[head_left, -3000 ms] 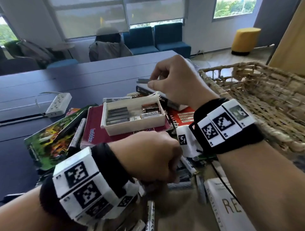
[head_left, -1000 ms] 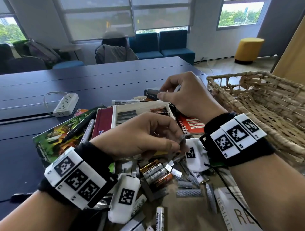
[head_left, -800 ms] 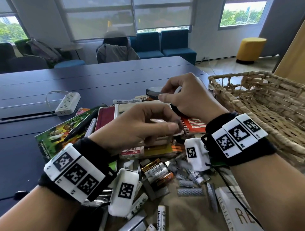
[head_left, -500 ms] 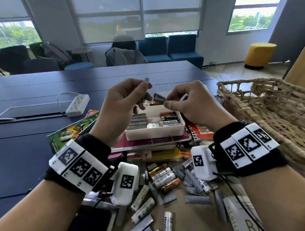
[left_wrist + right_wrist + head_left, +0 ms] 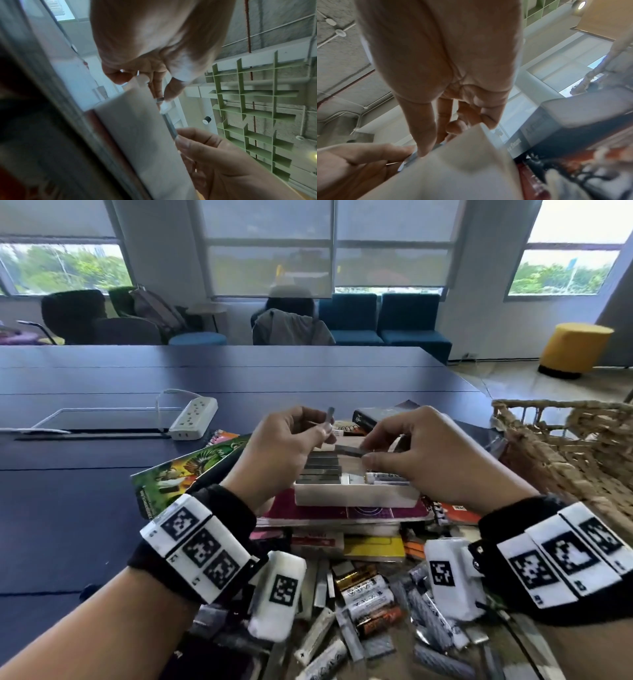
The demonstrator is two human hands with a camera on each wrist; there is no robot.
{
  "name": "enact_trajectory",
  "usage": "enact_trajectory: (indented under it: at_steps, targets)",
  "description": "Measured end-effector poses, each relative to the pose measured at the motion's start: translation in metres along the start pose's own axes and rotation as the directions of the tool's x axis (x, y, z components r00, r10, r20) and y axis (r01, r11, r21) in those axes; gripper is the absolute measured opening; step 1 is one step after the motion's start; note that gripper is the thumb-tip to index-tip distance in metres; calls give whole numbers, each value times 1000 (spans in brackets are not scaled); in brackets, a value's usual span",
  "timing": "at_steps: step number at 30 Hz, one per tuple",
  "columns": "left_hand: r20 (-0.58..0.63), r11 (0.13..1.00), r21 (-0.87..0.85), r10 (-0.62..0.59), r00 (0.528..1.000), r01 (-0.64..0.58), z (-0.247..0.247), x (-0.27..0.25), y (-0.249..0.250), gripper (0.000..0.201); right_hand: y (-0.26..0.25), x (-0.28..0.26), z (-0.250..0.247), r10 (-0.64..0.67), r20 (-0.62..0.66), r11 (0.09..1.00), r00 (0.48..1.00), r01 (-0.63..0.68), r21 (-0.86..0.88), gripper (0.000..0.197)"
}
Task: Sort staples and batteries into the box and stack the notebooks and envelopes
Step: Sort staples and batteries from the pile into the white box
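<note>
A white box (image 5: 356, 499) sits on a maroon notebook (image 5: 342, 513), with several staple strips (image 5: 322, 470) in its left part and batteries (image 5: 387, 477) in its right part. Above the box, my left hand (image 5: 325, 433) pinches a staple strip (image 5: 330, 416) that stands upright. My right hand (image 5: 366, 455) pinches a second strip (image 5: 349, 450) lying level over the box, its left end by the left fingers. In the left wrist view that strip (image 5: 169, 124) runs from my left fingertips to the right thumb (image 5: 188, 135). The right wrist view shows thumb and forefinger on the strip (image 5: 412, 158) at the box wall (image 5: 462, 169).
Loose batteries (image 5: 370, 597) and staple strips lie in a heap near me. A wicker basket (image 5: 565, 446) stands to the right. A green notebook (image 5: 181, 474) lies left of the box, a power strip (image 5: 193, 419) behind it, and a dark book (image 5: 373, 416) beyond the box.
My left hand rose from the heap to above the box with staple strips. The right hand has closed on one strip beside the left fingers.
</note>
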State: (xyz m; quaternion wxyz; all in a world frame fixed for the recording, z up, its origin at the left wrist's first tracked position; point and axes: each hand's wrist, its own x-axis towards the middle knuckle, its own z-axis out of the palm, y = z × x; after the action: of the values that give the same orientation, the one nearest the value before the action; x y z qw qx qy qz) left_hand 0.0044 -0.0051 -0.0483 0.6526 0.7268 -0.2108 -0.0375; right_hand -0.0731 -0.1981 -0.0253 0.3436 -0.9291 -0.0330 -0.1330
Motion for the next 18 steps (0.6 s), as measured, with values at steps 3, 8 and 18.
enact_trajectory:
  at_steps: [3,8,18]
  targets:
    - [-4,999,-35,-17,1000,16,0,1,0,8,-5,4,4,-18,5,999,1000,18,-33,5]
    - [-74,994,-108,-39,997,31,-2,2,-2,9,-10,13,11,-40,-34,989,999,34,-147,5]
    - [-156,998,37,52,986,-46,-2,2,0,9,-4,17,27,-46,50,988,998,53,-147,13]
